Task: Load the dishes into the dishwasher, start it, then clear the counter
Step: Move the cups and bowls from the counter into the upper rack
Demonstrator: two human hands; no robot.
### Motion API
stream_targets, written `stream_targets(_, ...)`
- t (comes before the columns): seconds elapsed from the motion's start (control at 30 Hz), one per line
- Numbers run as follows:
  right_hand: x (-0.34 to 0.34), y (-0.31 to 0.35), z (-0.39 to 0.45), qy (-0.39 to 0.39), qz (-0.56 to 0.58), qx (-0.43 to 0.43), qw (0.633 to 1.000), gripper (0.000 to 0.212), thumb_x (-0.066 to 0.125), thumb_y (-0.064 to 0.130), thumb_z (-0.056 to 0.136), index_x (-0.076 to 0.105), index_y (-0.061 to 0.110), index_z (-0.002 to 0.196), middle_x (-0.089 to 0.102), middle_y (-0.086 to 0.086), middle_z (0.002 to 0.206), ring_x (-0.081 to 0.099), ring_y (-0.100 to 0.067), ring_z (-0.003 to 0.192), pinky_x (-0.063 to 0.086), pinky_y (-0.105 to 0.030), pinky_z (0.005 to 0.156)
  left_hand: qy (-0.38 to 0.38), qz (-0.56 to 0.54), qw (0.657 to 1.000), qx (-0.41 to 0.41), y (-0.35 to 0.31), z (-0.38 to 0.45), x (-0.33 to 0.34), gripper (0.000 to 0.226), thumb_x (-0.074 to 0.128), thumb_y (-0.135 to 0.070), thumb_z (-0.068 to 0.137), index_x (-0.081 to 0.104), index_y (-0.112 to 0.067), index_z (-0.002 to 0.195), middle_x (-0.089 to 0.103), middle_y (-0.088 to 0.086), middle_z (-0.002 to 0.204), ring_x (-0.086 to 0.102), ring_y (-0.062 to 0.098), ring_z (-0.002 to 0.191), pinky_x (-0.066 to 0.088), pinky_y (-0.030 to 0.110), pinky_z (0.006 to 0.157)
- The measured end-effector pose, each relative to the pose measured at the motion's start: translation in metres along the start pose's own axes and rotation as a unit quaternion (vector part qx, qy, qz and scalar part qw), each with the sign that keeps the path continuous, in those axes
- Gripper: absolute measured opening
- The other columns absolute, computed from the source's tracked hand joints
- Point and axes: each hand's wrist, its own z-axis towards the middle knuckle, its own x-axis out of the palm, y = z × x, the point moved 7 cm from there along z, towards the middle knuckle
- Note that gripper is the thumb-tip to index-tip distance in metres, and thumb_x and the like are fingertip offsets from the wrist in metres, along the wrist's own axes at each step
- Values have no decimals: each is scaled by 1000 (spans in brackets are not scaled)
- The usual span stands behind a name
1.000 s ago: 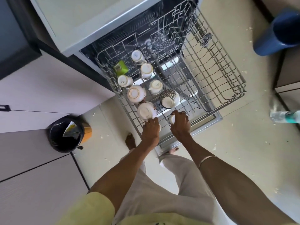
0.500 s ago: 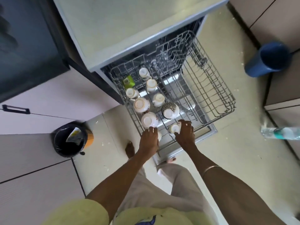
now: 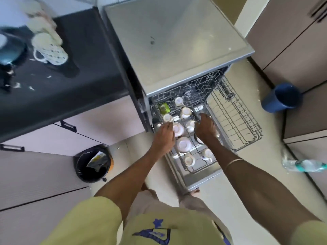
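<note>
The dishwasher (image 3: 177,41) stands open with its wire rack (image 3: 238,121) pulled out. Several white cups sit upside down along the rack's left side, among them a small cup (image 3: 189,160) and another (image 3: 207,153) at the front, and a larger one (image 3: 184,145) behind. A green item (image 3: 163,107) lies at the back. My left hand (image 3: 164,137) hovers over the left row with its fingers by a small cup (image 3: 168,118). My right hand (image 3: 205,128) hangs loosely curled over a dark-rimmed bowl (image 3: 196,139), mostly hiding it. Neither hand visibly holds anything.
On the dark counter (image 3: 79,85) at the left stand a patterned mug (image 3: 51,52) and blurred white dishes. A black bin (image 3: 92,163) is on the floor left of the rack. A blue bucket (image 3: 281,98) and a plastic bottle (image 3: 304,165) are on the right.
Both hands have let go of the two front cups and moved back over the middle of the rack. The view has risen, and the counter now shows.
</note>
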Motion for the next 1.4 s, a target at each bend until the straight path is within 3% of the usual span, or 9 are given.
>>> stream_targets(0.13,9,84,7,-20,2,-39,999,42,52,21,93,48,10,133,56,-20,128,53,-40,119,44,-46,94,-70,9,997,15,65,12,-66,44,54,-13,94,50,5,134,56,25,132,53,39,123,42,45,108)
stream_targets(0.4,33,292,19,-21,44,-183,982,42,50,18,94,48,4,133,56,-22,129,54,-40,117,44,-43,96,-144,23,985,-95,218,4,-200,49,38,-18,103,37,7,145,40,24,150,34,36,142,21,41,120)
stream_targets(0.77,75,497,59,38,73,-292,953,49,54,23,96,43,9,142,52,-18,136,53,-35,122,44,-41,99,-226,-29,947,-227,370,14,-316,48,37,-19,104,37,2,146,41,18,150,34,28,143,29,38,119)
stream_targets(0.97,102,573,111,94,49,-322,941,59,61,25,90,40,10,143,51,-19,135,54,-36,121,47,-44,97,-268,-45,919,-285,431,57,-365,47,38,-21,105,35,-1,147,39,17,152,35,29,143,34,41,115)
stream_targets(1.13,118,623,146,146,8,-368,918,86,76,36,76,32,17,147,45,-14,143,48,-33,128,48,-50,100,-278,-74,907,-308,471,100,-395,51,35,-28,106,34,-1,149,36,17,154,33,29,144,33,41,117)
stream_targets(1.23,130,640,154,174,-17,-384,907,99,81,43,65,28,24,146,45,-9,141,47,-30,128,47,-52,100,-261,-92,913,-301,484,129,-404,52,38,-30,105,36,-1,148,42,17,151,39,30,140,35,40,115)
stream_targets(1.4,148,650,154,218,28,-375,901,103,83,51,58,29,31,144,50,-3,133,53,-26,120,50,-50,96,-198,-112,932,-282,495,176,-410,56,52,-35,97,42,-7,144,51,14,143,50,29,130,44,42,106)
